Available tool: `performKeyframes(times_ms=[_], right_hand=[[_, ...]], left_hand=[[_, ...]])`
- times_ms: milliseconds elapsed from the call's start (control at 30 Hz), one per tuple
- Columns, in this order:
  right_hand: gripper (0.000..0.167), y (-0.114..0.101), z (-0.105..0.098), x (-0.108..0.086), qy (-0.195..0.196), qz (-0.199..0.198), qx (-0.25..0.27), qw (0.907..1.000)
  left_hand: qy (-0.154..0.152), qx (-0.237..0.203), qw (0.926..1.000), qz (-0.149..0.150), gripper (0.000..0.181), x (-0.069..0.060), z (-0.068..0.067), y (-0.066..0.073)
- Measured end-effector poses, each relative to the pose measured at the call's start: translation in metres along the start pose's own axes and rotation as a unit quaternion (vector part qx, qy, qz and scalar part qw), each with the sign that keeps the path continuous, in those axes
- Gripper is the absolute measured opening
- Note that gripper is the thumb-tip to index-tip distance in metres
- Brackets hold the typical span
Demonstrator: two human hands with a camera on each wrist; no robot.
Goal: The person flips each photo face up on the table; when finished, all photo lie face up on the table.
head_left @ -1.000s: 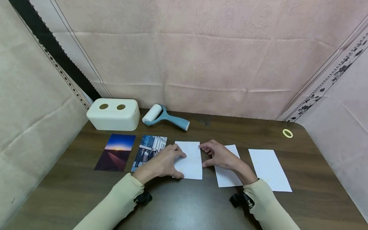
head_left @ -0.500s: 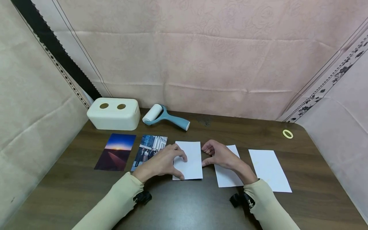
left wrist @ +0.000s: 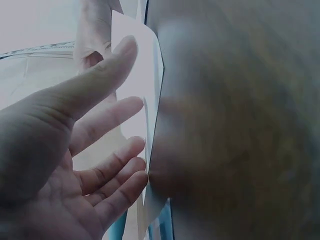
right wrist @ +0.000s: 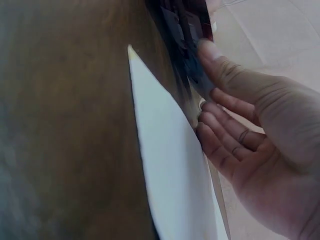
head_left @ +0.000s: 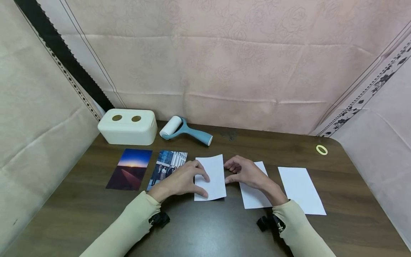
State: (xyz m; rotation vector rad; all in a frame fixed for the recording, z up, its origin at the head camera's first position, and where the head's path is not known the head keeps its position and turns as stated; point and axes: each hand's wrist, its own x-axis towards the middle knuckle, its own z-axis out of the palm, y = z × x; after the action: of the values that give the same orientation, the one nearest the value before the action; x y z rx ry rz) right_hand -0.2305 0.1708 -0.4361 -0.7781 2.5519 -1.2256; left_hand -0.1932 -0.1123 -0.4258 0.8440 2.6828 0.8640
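Note:
A photo, white back up, lies before both hands, its right side raised off the table. Its printed underside appears dark in the right wrist view. My right hand pinches the right edge between thumb and fingers. Over the left part of the photo, my left hand spreads its thumb and fingers, not curled round it. The left wrist view shows those fingertips at or very near the paper; contact is hard to tell. A second white sheet lies partly beneath the right forearm.
To the left lie a sunset photo and a group photo, partly covered by the left hand. Another white sheet is at right. Behind stand a white box with two holes, a blue-handled lint roller and a yellow ring.
The middle photo's right side has risen from the table, with a shadow now under its lower right corner. Both hands have stayed almost in place.

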Motion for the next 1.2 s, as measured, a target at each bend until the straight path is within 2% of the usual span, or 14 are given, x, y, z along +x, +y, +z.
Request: performKeyframes(times_ms=[100,200,333,433,567,700,1000,1200], right_hand=[[0.047,-0.002,0.001,0.000,0.006,-0.016,0.015,0.9997],[0.049,-0.004,0.001,0.001,0.009,-0.037,0.027,0.9989],[0.052,-0.007,0.002,0.000,0.005,-0.058,0.041,0.9974],[0.055,-0.010,0.003,-0.001,0.002,-0.060,0.045,0.9971],[0.059,-0.012,0.007,0.000,-0.003,-0.056,0.045,0.9974],[0.061,-0.015,0.010,0.000,-0.007,-0.048,0.051,0.9975],[0.061,-0.020,0.016,0.000,-0.004,-0.056,0.061,0.9966],[0.063,-0.022,0.019,0.001,-0.012,-0.055,0.059,0.9966]], left_hand=[[0.017,-0.015,0.9997,-0.014,0.030,0.001,0.002,0.000],[0.048,-0.038,0.9978,-0.023,0.024,0.003,0.005,0.000],[0.088,-0.068,0.9931,-0.037,0.020,0.006,0.009,0.001],[0.105,-0.082,0.9892,-0.063,0.021,0.009,0.011,0.003],[0.113,-0.099,0.9832,-0.104,0.030,0.012,0.012,0.008],[0.119,-0.112,0.9785,-0.126,0.038,0.014,0.013,0.011],[0.128,-0.125,0.9752,-0.130,0.040,0.015,0.016,0.010],[0.133,-0.150,0.9708,-0.132,0.030,0.014,0.016,0.012]])
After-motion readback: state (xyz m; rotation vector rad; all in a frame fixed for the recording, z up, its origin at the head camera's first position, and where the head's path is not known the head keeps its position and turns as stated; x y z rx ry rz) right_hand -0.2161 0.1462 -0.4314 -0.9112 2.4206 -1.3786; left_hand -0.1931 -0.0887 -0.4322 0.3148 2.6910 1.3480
